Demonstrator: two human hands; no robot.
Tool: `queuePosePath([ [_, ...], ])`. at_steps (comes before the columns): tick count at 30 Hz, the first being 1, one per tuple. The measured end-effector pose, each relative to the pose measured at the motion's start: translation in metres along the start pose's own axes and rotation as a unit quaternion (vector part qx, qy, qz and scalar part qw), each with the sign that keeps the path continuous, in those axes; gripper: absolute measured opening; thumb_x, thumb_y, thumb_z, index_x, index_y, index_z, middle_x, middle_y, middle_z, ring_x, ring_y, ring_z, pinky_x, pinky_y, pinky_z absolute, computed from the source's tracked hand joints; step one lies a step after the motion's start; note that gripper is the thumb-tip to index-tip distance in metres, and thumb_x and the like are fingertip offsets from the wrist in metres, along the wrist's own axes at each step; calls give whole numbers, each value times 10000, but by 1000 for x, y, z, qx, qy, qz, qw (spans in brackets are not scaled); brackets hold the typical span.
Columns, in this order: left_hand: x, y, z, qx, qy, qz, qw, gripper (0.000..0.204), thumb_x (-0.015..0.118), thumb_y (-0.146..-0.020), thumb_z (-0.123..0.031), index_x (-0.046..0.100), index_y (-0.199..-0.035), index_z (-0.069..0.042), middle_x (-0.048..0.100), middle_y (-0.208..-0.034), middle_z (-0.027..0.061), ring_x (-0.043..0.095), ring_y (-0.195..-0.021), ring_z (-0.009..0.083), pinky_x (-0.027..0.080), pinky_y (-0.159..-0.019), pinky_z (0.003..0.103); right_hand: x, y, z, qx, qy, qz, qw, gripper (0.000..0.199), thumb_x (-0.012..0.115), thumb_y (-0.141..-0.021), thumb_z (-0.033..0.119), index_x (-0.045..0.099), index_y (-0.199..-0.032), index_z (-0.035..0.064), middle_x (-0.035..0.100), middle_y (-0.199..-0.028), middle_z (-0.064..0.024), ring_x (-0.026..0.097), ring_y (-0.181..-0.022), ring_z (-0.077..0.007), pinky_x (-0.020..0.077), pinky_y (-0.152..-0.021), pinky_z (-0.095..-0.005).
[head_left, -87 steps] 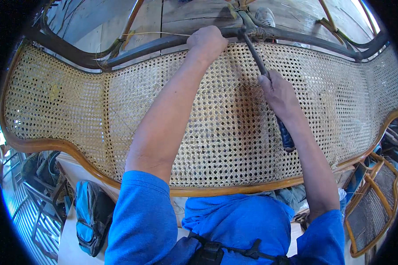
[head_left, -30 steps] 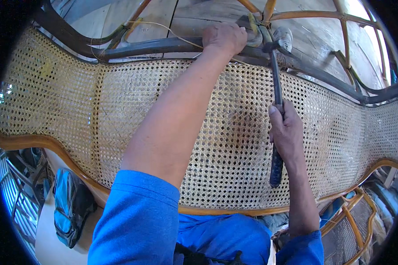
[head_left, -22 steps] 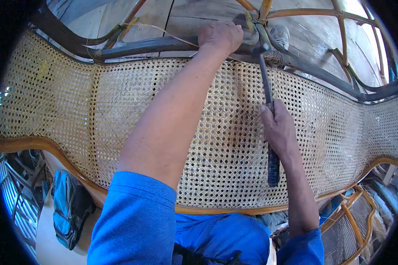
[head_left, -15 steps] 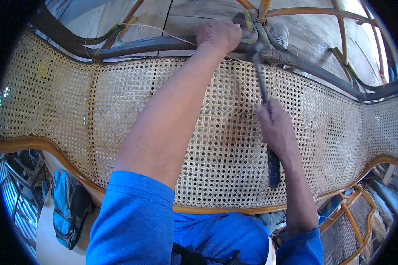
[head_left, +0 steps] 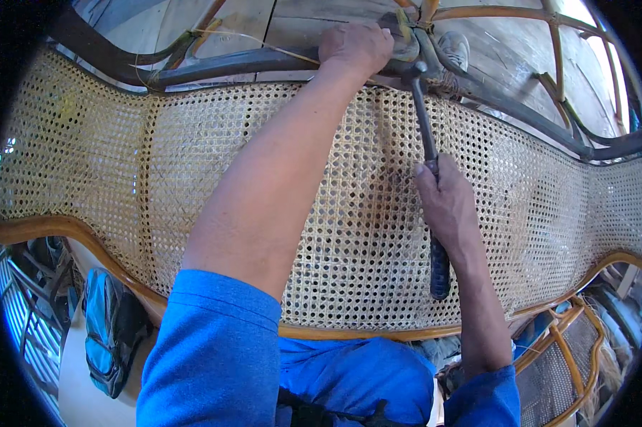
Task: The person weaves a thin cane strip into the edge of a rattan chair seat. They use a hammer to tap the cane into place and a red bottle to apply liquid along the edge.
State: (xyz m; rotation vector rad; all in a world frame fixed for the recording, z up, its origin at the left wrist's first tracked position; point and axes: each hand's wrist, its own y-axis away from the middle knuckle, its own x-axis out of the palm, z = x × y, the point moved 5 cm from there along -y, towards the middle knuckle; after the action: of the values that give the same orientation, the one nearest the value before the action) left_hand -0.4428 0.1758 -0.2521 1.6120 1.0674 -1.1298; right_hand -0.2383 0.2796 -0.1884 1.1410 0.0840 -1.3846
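Note:
A wide panel of woven cane webbing (head_left: 214,164) in a curved rattan frame lies across my lap. My right hand (head_left: 447,199) is closed round the black grip of a hammer (head_left: 425,117). The hammer's metal head lies at the dark rattan rail (head_left: 257,62) along the panel's far edge. At that same rail, left of the hammer head, my left hand (head_left: 353,46) is curled over the pole, its fingers closed and mostly turned away. Whatever it pinches is hidden. A thin pale cane strand (head_left: 264,44) runs from the left toward this hand.
Bent rattan poles (head_left: 492,14) rise beyond the rail above a plank floor. A shoe (head_left: 454,51) shows behind the rail. At lower left sits a blue and black backpack (head_left: 102,331). Another rattan frame with mesh (head_left: 563,363) stands at lower right among scraps.
The hammer head, blurred before, now shows sharply and sits slightly higher in view. My left hand stays at the rail with little shift.

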Motion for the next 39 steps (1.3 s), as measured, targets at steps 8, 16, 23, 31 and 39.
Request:
queuePosePath([
  [8, -4, 4, -4, 66, -55, -9, 996, 424, 308, -975, -308, 662, -1109, -117, 662, -1128, 79, 647, -1014, 269, 522, -831, 430, 3, -4, -9, 50, 3, 26, 998, 311, 499, -943, 283, 484, -937, -27, 612, -736, -270, 632, -684, -417, 487, -635, -475],
  [16, -8, 7, -7, 52, -39, 13, 998, 416, 300, -977, -268, 678, -1076, -126, 659, -1133, 63, 635, -1043, 260, 520, -828, 462, -2, -2, -8, 40, -2, 25, 999, 311, 490, -947, 291, 489, -931, -20, 605, -730, -261, 623, -656, -397, 478, -603, -463],
  [23, 4, -5, 2, -1, 26, 44, 999, 482, 320, -932, -413, 635, -1162, -130, 610, -1190, 173, 593, -1091, 353, 453, -947, 494, -14, 6, -4, 8, -27, -27, 999, 291, 503, -951, 274, 486, -901, -12, 604, -686, -238, 633, -629, -361, 474, -578, -453],
  [31, -1, -1, -1, 7, 3, -3, 1000, 473, 297, -960, -343, 676, -1080, -86, 657, -1131, 113, 645, -1011, 300, 516, -848, 441, -12, 5, -8, 25, -19, -4, 999, 291, 486, -953, 280, 486, -913, -8, 610, -705, -241, 632, -621, -349, 478, -565, -450],
  [39, 0, -3, -1, 18, 12, 15, 1000, 470, 306, -955, -341, 666, -1101, -76, 650, -1142, 121, 637, -1031, 296, 515, -853, 442, -10, -4, -14, 16, 30, 1, 999, 304, 506, -941, 285, 486, -907, -16, 607, -712, -246, 625, -634, -370, 475, -589, -470],
])
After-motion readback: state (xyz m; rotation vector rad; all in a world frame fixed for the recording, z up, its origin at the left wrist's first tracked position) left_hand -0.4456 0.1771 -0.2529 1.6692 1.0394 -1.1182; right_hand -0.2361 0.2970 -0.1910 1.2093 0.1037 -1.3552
